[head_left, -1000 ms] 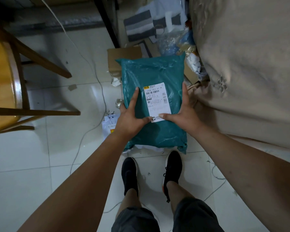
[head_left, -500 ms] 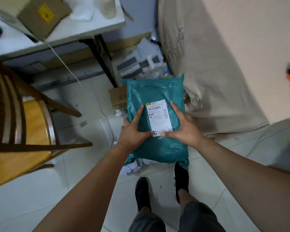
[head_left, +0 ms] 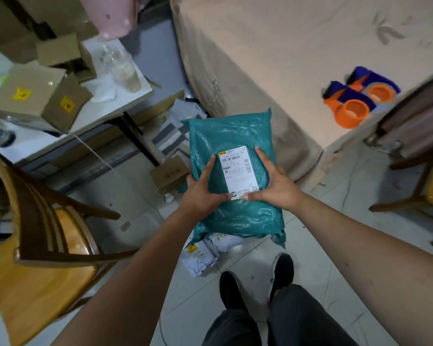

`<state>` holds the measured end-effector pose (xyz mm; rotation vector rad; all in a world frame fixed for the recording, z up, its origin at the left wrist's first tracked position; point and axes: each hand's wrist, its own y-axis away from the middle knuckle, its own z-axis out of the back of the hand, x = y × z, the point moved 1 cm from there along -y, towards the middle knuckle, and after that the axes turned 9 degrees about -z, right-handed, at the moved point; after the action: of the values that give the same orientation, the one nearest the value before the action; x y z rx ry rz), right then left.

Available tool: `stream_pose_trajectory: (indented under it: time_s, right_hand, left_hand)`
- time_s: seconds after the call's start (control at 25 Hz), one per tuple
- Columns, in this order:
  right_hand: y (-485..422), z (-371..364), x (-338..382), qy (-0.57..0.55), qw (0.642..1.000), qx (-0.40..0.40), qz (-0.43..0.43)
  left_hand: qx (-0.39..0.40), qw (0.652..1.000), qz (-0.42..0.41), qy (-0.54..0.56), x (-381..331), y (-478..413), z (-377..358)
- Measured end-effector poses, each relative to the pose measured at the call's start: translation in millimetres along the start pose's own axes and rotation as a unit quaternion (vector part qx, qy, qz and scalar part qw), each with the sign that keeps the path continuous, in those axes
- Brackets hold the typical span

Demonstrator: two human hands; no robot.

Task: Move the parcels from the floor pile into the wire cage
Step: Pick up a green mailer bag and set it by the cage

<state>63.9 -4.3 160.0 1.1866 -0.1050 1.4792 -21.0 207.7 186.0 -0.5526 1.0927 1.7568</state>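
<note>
Both bare forearms reach forward and down, converging toward the middle. The left grip (head_left: 202, 193) clasps the left edge of the parcel (head_left: 231, 136), forefinger straight along the top face, thumb pressed on the lower corner of the label (head_left: 238, 171), the other fingers hidden underneath. The right grip (head_left: 273, 186) mirrors it on the right edge, thumb tip nearly meeting the left one.

The parcel is a plump, rectangular pouch of glossy, wrinkled teal plastic, held off the floor (head_left: 323, 221) just beside the bed (head_left: 285, 58) and above crumpled white mailers (head_left: 205, 255). The label is flat white paper with barcodes. The bed cover is matte beige cloth. To the left stand a slatted wooden chair (head_left: 35, 245) and a counter (head_left: 105, 106) with cardboard boxes (head_left: 35, 93).
</note>
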Motion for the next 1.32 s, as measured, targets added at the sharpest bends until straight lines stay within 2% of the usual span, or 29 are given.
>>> stream_pose_trajectory:
  time_s: [0.28,0.76,0.96,1.16,1.32]
  right_hand:
    - [63,45,-34,-0.045,0.998,-0.046,-0.026]
    - [175,143,-144,-0.133,0.970,-0.174,-0.109]
    - [231,157,-187,-0.199,0.933,-0.258,-0.150]
    - [302,154,-233,-0.263,0.874,-0.345,-0.218]
    - [354,154,-273,-0.296,0.838,-0.380,-0.257]
  left_hand:
    - [0.056,0.996,-0.047,-0.054,-55,19,-36]
    - [0.161,0.965,-0.165,-0.122,-166,30,-169]
    - [0.243,0.926,-0.237,-0.164,-210,33,-221]
    - [0.332,0.867,-0.306,-0.211,-248,55,-289]
    - [0.387,0.817,-0.343,-0.255,-270,84,-350]
